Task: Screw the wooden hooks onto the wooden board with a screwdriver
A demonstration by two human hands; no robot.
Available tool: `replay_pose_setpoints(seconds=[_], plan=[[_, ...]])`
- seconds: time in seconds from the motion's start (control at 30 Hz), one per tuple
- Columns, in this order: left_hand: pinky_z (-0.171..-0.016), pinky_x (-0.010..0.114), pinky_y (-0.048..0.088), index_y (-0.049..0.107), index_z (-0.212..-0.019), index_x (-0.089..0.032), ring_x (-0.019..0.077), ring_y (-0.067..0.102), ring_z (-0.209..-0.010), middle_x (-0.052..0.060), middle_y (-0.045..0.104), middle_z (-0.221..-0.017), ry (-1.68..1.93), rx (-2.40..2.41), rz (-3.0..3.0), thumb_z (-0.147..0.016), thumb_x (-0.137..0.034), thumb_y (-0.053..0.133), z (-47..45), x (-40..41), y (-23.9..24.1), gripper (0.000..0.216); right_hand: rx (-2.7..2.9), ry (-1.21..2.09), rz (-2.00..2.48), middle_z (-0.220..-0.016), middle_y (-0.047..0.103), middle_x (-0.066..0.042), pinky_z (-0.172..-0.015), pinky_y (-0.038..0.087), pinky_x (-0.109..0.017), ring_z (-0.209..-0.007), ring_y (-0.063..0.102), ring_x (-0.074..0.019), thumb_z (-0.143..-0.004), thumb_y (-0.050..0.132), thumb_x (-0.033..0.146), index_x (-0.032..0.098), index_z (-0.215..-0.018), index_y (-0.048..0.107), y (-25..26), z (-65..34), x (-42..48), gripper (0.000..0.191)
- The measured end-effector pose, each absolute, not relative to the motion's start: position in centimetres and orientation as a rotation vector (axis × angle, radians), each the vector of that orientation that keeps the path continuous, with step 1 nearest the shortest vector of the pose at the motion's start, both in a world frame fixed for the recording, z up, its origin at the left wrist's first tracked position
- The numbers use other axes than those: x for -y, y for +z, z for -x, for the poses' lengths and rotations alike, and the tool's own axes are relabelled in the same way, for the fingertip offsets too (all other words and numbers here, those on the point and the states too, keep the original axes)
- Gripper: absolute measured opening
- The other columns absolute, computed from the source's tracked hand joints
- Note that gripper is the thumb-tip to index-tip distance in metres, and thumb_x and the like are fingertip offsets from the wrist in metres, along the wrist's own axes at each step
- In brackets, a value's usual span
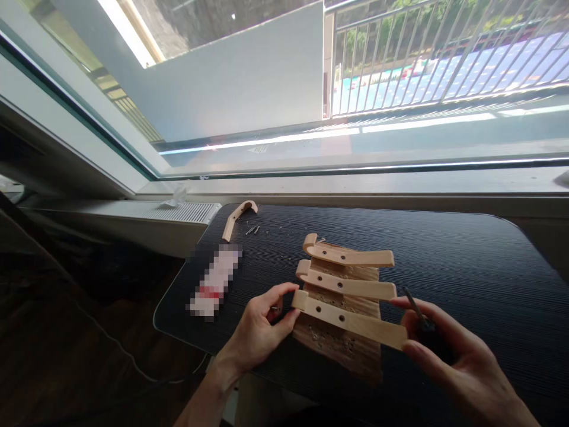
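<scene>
Three pale wooden hooks lie side by side across a brown wooden board (320,344) dotted with small holes. My left hand (262,320) pinches the curled end of the nearest wooden hook (355,325); a small metal piece, perhaps a screw, shows between its fingers. At the straight end of that same hook, my right hand (448,350) closes thumb and fingers on it. A thin dark metal tool (413,301), its lower part hidden, is also tucked in the right hand. Behind are the middle hook (364,289) and the far hook (367,258), each with two dark holes or screw heads.
On the black table (427,243), a loose wooden hook (235,219) rests at the back left, beside several screws (253,230). A blurred pale item (216,284) lies at the left. Behind stand a window sill (355,182) and a radiator (178,210).
</scene>
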State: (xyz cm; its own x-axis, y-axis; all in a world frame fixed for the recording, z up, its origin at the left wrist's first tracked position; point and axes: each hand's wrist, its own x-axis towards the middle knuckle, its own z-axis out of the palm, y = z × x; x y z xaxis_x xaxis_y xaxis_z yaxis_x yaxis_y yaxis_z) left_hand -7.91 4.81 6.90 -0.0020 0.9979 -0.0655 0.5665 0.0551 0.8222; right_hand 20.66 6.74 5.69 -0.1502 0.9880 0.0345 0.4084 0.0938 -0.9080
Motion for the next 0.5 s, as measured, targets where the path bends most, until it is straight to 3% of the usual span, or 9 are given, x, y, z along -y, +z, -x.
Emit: replay_pose_setpoints(seconds=[0.2, 0.5], plan=[[-0.052, 0.017, 0.039, 0.061, -0.109, -0.016, 0.0086, 0.039, -0.057, -0.004, 0.041, -0.063, 0.888, -1.598, -1.630, -0.080, -0.030, 0.056, 7.9, -5.1, 7.2, 0.032, 1.709, 1.026, 1.427, -0.096, 0.071, -0.004, -0.077, 0.053, -0.025, -0.088, 0.065, -0.0212, -0.072, 0.064, 0.041, 0.020, -0.097, 0.067, 5.8, -19.6, -5.8, 0.033], [-0.054, 0.019, 0.038, 0.059, -0.110, -0.018, 0.0094, 0.041, -0.058, -0.004, 0.042, -0.065, 0.889, -1.585, -1.606, -0.081, -0.032, 0.055, 7.9, -4.7, 6.8, 0.032, 1.621, 1.087, 1.445, -0.090, 0.070, -0.001, -0.070, 0.052, -0.020, -0.079, 0.065, -0.0166, -0.076, 0.060, 0.039, 0.020, -0.097, 0.064, 6.8, -18.4, -5.5, 0.029]])
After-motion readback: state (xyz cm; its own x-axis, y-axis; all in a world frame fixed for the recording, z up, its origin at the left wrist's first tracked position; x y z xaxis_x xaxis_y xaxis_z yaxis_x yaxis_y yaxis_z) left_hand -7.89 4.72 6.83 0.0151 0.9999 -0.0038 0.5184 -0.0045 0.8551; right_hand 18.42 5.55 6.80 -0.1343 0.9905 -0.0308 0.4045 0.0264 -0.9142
